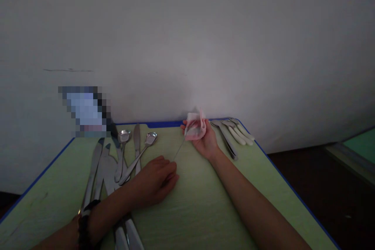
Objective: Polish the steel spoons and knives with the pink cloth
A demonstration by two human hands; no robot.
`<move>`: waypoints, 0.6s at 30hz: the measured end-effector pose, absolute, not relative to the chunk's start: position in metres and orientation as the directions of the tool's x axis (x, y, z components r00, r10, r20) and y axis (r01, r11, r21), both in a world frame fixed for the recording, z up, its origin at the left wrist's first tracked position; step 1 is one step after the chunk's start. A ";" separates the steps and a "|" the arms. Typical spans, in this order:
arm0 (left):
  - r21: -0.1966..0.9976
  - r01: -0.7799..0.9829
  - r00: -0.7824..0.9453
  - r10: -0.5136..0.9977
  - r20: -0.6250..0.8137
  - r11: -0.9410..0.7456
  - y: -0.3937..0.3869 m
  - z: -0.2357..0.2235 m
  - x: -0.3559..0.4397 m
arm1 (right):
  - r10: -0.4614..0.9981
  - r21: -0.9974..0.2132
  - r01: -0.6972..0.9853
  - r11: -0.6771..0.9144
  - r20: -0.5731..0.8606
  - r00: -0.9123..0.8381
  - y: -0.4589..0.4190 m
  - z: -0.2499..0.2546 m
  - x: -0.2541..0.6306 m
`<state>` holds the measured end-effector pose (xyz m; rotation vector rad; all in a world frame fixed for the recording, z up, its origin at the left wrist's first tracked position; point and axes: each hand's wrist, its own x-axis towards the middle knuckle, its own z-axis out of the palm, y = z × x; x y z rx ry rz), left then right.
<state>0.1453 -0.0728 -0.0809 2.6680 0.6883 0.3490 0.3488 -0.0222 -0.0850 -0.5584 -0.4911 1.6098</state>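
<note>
My left hand (161,179) is closed on the near end of a thin metal piece of cutlery (180,150), low over the table. Seen almost edge-on, the piece slants up and away to the right. Its far end lies in a pink and white cloth (195,127), so its kind cannot be made out. My right hand (206,140) holds that cloth from beneath, palm up, with the fingers curled around it. Close by my left hand, a shiny spoon (150,138) rests across a table knife (136,138); another spoon (124,136) lies further left.
Several more knives (96,168) lie under and beside my left forearm. To the right of the cloth are grey-handled cutlery (228,144) and several white-handled pieces (238,134). A blurred-out screen (86,111) stands at the back left. The light green table (193,218) has a blue edge and meets a wall.
</note>
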 end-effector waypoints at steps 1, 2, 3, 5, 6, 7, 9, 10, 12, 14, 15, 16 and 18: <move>0.401 0.419 0.850 0.507 0.144 -0.815 -0.073 -0.081 0.145 | 0.994 -0.613 -0.782 -0.109 -0.068 -0.085 -0.023 -0.084 0.348; 0.399 0.421 0.849 0.508 0.142 -0.815 -0.073 -0.081 0.145 | 0.994 -0.623 -0.774 -0.111 -0.065 -0.090 -0.023 -0.083 0.348; 0.396 0.421 0.850 0.508 0.142 -0.816 -0.073 -0.081 0.145 | 0.993 -0.638 -0.762 -0.115 -0.063 -0.097 -0.023 -0.083 0.347; 0.391 0.423 0.849 0.508 0.143 -0.817 -0.073 -0.081 0.146 | 0.992 -0.673 -0.729 -0.126 -0.065 -0.111 -0.023 -0.083 0.346; 0.391 0.425 0.849 0.509 0.141 -0.816 -0.073 -0.081 0.146 | 0.991 -0.690 -0.712 -0.131 -0.066 -0.118 -0.023 -0.084 0.345; 0.392 0.427 0.848 0.511 0.137 -0.815 -0.073 -0.081 0.147 | 0.990 -0.705 -0.697 -0.134 -0.066 -0.123 -0.023 -0.085 0.345; 0.397 0.429 0.848 0.513 0.131 -0.811 -0.073 -0.081 0.147 | 0.989 -0.721 -0.679 -0.138 -0.069 -0.128 -0.023 -0.086 0.344; 0.399 0.428 0.848 0.513 0.131 -0.811 -0.073 -0.081 0.147 | 0.989 -0.723 -0.676 -0.141 -0.072 -0.130 -0.023 -0.086 0.344; 0.402 0.427 0.848 0.514 0.133 -0.810 -0.073 -0.081 0.147 | 0.988 -0.719 -0.680 -0.148 -0.080 -0.131 -0.023 -0.086 0.344; 0.401 0.428 0.847 0.514 0.134 -0.810 -0.073 -0.082 0.147 | 0.988 -0.714 -0.684 -0.151 -0.091 -0.124 -0.023 -0.084 0.343; 0.399 0.427 0.848 0.513 0.135 -0.811 -0.072 -0.082 0.147 | 0.988 -0.715 -0.683 -0.150 -0.096 -0.117 -0.024 -0.084 0.343; 0.395 0.426 0.849 0.511 0.137 -0.814 -0.072 -0.082 0.147 | 0.989 -0.718 -0.680 -0.149 -0.100 -0.110 -0.024 -0.083 0.343; 0.389 0.422 0.851 0.506 0.142 -0.819 -0.071 -0.083 0.147 | 0.989 -0.727 -0.670 -0.148 -0.110 -0.099 -0.025 -0.082 0.342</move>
